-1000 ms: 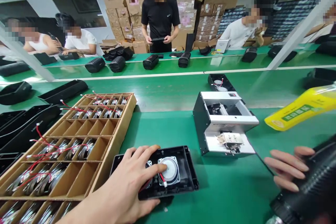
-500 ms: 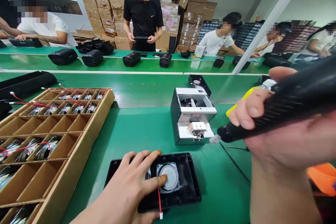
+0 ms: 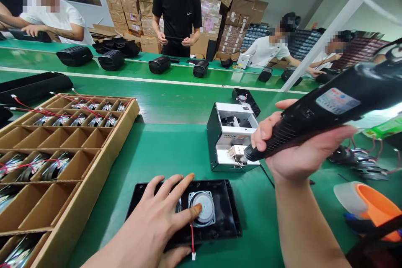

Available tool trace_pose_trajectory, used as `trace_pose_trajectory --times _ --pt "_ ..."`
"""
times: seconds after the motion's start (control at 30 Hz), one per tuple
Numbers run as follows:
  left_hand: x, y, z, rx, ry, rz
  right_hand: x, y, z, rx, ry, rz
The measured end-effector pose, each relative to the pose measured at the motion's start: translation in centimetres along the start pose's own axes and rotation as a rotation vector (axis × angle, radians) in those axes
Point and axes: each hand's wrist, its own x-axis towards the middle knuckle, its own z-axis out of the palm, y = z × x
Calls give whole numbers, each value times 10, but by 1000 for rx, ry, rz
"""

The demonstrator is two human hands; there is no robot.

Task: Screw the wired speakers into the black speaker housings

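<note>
My left hand (image 3: 163, 213) lies across a black plastic speaker housing (image 3: 221, 213) on the green bench, fingers spread over it and thumb at its near edge. One fingertip touches the round metal back of a speaker (image 3: 202, 208) in the housing; a second speaker is mostly hidden under my fingers. A red lead with a white plug (image 3: 193, 255) hangs over the near side. My right hand (image 3: 301, 150) is closed round a black electric screwdriver (image 3: 301, 115). Its tip is at the front outlet of a grey-and-white screw feeder (image 3: 220, 150); whether they touch I cannot tell.
On the left stands a divided cardboard tray (image 3: 103, 163) with loose speakers in several compartments. An orange tape roll (image 3: 377, 205) and a stack of speakers (image 3: 367, 163) lie to the right. Behind the feeder is another housing (image 3: 246, 100). Several people work across the bench.
My right hand has moved left and away from the camera, bringing the screwdriver's tip to the feeder's front. My left hand stays on the housing. The view has shifted slightly.
</note>
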Motion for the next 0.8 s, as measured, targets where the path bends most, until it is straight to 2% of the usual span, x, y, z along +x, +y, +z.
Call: trace_pose_trajectory --times 0.2,0.37,0.43,0.5,0.57,0.67,0.8 --pt "1 4 -3 -61 11 -82 -6 -3 -6 28 -3 14" --pt "1 -4 0 -81 -19 -14 -8 -25 -9 32 -37 69" --pt "1 -6 0 -68 -23 -1 -5 -28 -5 9 -14 8" --pt "0 -6 1 -45 -17 11 -1 -23 -2 -36 6 -99" --pt "-1 -5 1 -24 -3 18 2 -13 0 -65 -2 -137" --pt "-2 -3 0 -19 6 33 3 0 -1 -44 -40 -62" --pt "0 2 -4 -53 8 -28 -3 -1 -5 -3 6 -27"
